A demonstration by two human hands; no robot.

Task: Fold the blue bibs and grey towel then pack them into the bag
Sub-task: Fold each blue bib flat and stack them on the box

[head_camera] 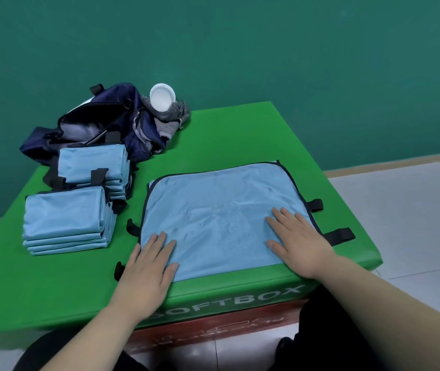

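The unfolded blue bib (pixel 221 210) lies spread on the green padded bench (pixel 240 135), its near hem close to the front edge. The left hand (pixel 146 266) and right hand (pixel 299 242) rest flat on its two near corners, fingers straight; neither has a grip on anything.

Likely trouble from here:

- The cloth looks slick and the hands only press it. A fold begun from a flat palm could drag the whole bib toward the edge and leave the halves skewed.
- The black strap tabs (pixel 340 235) stick out on both sides. If they are caught inside the fold they would make a lump, and the bib would sit unevenly on a stack.
- The nearer stack (pixel 66 218) and the farther stack (pixel 93 167) of folded bibs stand just left of the spread one. Both are several layers high with loose edges, so a sweeping left arm could knock them askew.
- The grey towel (pixel 170 116) is crumpled against the open navy bag (pixel 93 127), with a white cup (pixel 163 99) lying tilted on it. Pulling the towel out without first lifting the cup would likely send it rolling off the bench.
- The bag's mouth sags partly shut, so packing one-handed may rumple the folds
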